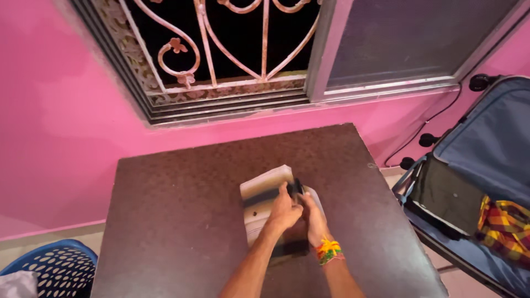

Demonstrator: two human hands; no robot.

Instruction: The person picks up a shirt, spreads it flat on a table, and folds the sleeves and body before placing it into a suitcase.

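While hands point(298, 212) meet, folded garment point(265, 193) mid-table point(165, 221)

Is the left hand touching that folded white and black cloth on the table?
Touching. In the head view the left hand presses down on the cloth, fingers over its dark edge, with no gap showing.

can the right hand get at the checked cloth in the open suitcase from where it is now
Probably not without moving: the right hand is busy on the folded garment mid-table, while the checked cloth lies in the suitcase beyond the table edge.

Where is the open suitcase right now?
In the head view, the open blue suitcase stands on the floor at the far right, beside the dark table, with checked cloth inside.
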